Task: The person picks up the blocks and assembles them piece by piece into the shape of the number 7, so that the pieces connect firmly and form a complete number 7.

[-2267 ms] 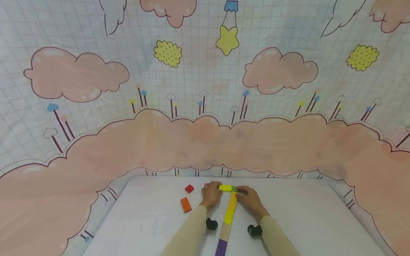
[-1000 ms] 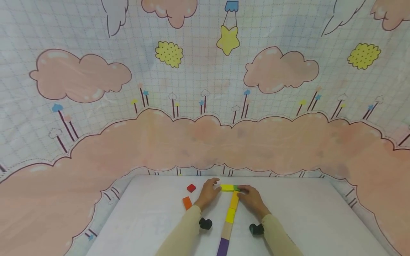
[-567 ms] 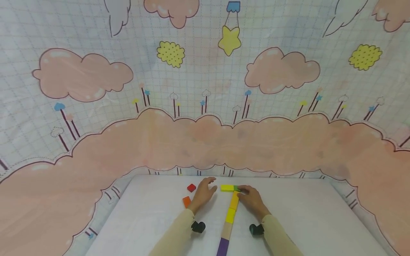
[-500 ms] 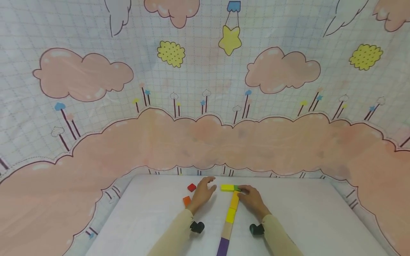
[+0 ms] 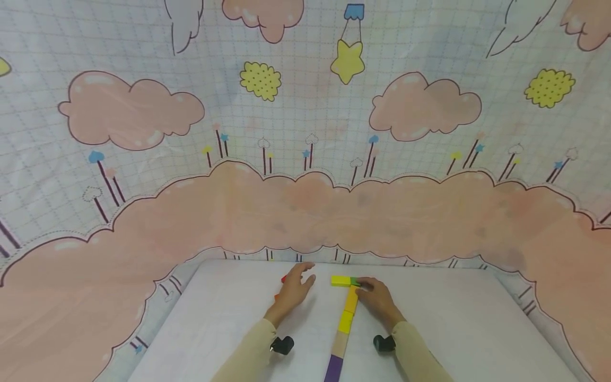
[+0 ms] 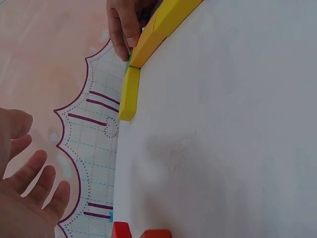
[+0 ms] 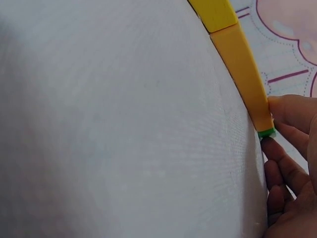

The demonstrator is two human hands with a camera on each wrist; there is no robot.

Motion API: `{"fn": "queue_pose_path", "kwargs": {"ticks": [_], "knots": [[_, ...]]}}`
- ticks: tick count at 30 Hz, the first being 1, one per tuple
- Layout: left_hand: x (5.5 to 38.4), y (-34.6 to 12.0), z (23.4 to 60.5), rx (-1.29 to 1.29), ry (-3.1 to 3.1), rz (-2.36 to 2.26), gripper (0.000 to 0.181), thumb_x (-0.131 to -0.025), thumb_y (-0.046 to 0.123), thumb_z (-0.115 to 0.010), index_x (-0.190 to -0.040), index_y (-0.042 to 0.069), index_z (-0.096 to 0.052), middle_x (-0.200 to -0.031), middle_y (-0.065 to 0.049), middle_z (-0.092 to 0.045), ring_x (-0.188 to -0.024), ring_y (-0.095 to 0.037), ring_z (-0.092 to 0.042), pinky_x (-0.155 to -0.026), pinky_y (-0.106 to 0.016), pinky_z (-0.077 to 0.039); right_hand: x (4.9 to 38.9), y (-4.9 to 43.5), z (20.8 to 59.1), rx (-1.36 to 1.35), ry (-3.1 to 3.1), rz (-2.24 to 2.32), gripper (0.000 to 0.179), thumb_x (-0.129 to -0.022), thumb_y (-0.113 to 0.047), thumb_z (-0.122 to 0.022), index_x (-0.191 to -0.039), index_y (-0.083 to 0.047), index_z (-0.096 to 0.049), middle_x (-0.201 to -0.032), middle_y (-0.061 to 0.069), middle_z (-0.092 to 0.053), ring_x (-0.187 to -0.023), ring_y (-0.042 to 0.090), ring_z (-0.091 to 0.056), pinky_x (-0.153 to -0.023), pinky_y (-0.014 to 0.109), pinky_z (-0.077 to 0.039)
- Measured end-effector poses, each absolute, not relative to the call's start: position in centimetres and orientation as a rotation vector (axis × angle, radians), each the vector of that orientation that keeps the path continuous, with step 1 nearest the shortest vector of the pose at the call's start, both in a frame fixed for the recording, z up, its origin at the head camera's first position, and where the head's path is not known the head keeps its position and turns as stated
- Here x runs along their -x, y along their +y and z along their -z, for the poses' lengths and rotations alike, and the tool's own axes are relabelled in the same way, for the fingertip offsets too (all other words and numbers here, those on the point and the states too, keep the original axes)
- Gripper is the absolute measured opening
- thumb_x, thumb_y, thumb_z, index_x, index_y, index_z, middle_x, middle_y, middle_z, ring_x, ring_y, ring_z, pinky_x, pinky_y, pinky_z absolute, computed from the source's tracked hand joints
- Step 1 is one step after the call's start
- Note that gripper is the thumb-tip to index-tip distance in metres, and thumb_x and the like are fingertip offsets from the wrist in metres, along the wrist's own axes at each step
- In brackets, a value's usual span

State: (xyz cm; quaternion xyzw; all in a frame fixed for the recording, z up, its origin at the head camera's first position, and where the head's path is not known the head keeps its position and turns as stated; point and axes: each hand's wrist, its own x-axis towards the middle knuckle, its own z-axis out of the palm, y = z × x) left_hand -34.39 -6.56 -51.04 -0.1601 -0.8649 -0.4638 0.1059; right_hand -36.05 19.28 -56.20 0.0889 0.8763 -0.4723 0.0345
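A row of blocks runs up the table: a purple block (image 5: 333, 367), a plain wooden one (image 5: 340, 344), a yellow one (image 5: 346, 321) and an amber block (image 5: 351, 300). Across its far end lie a green block (image 5: 355, 280) and another yellow block (image 5: 341, 280), end to end. My right hand (image 5: 377, 300) holds the green block at the corner, its thumb against the amber block (image 7: 242, 74). My left hand (image 5: 293, 293) hovers left of the row with fingers spread and holds nothing. Beneath it, partly hidden, are a red block (image 6: 121, 229) and an orange block (image 6: 156, 233).
The white table (image 5: 458, 329) ends just beyond the far blocks. A printed cloth (image 5: 305, 212) with clouds hangs behind it and around its sides. A dark wrist camera (image 5: 282, 345) sits at the left sleeve, another dark camera (image 5: 384, 343) at the right.
My left hand has let go of the far yellow block and moved left, over the red and orange blocks. The right hand stays at the corner, and the row keeps its shape.
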Motion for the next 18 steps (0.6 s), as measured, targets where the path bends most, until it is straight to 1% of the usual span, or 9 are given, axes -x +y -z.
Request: {"fn": "queue_pose_path", "kwargs": {"ticks": [9, 13, 18], "knots": [[33.3, -8.5, 50.6, 0.503, -2.515, 1.297, 0.036, -0.098, 0.019, -0.06, -0.132, 0.009, -0.058, -0.131, -0.009, -0.059, -0.123, -0.03, -0.056, -0.102, -0.046, -0.048, 35.8, 19.2, 56.1, -0.243, 2.721, 1.44, 0.034, -0.091, -0.028, -0.067, -0.125, -0.021, -0.065, -0.14, 0.008, -0.056, -0.134, 0.033, -0.045, -0.113, 0.061, -0.031], [32.7, -9.5, 50.5, 0.504, -2.51, 1.254, 0.036, -0.097, 0.019, -0.061, -0.131, 0.008, -0.058, -0.132, -0.011, -0.059, -0.121, -0.03, -0.058, -0.102, -0.049, -0.048, 35.9, 19.2, 56.1, -0.233, 2.736, 1.432, 0.034, -0.092, -0.027, -0.067, -0.125, -0.021, -0.066, -0.14, 0.009, -0.056, -0.135, 0.033, -0.045, -0.113, 0.06, -0.031], [32.1, -10.7, 50.5, 0.474, -2.52, 1.244, 0.035, -0.097, 0.019, -0.061, -0.131, 0.009, -0.059, -0.132, -0.009, -0.059, -0.121, -0.03, -0.057, -0.105, -0.05, -0.046, 36.0, 19.2, 56.2, -0.243, 2.732, 1.432, 0.032, -0.092, -0.025, -0.067, -0.124, -0.02, -0.066, -0.141, 0.01, -0.055, -0.137, 0.035, -0.042, -0.114, 0.061, -0.029]]}}
